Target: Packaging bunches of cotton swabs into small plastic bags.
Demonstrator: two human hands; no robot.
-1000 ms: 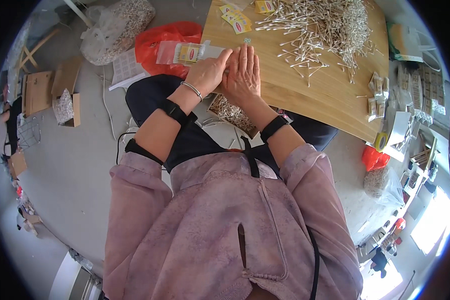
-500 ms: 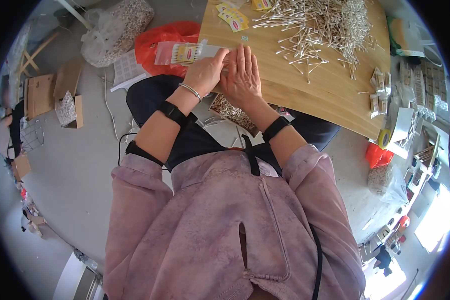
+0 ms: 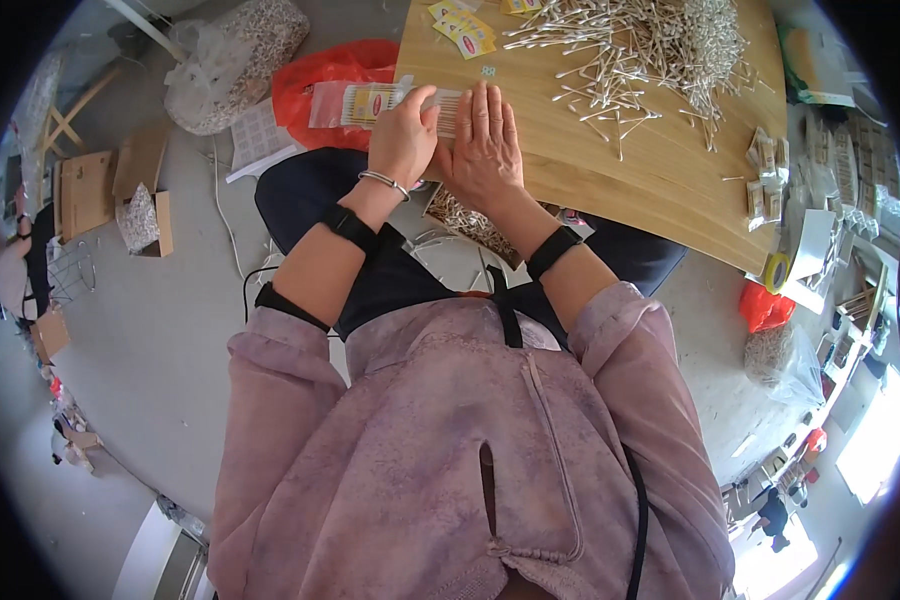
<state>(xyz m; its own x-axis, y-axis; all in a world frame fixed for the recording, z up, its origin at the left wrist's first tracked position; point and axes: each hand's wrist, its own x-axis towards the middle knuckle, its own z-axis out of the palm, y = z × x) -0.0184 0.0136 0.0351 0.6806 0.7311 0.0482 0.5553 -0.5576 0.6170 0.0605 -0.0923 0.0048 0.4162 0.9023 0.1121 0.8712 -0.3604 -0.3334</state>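
A clear bag of cotton swabs (image 3: 337,104) with a yellow card inside lies across the table's near left corner, its left end jutting past the edge. My left hand (image 3: 402,145) is closed over the middle of this bag, fingers curled and partly hidden from above. Beside it, my right hand (image 3: 483,145) lies flat, fingers stretched out together toward the far side, at the bag's right end. What is under the right palm does not show. Loose cotton swabs (image 3: 625,65) are heaped and scattered farther right on the wooden table (image 3: 610,170).
Yellow cards (image 3: 465,32) lie at the table's far left, small packs (image 3: 765,180) at its right edge. Below the table edge is a box of swabs (image 3: 470,222). A red plastic bag (image 3: 315,75) and a filled clear sack (image 3: 235,65) are on the left.
My left hand has drawn slightly left and back from my right hand, baring the bag's right end. The right hand stays nearly in place.
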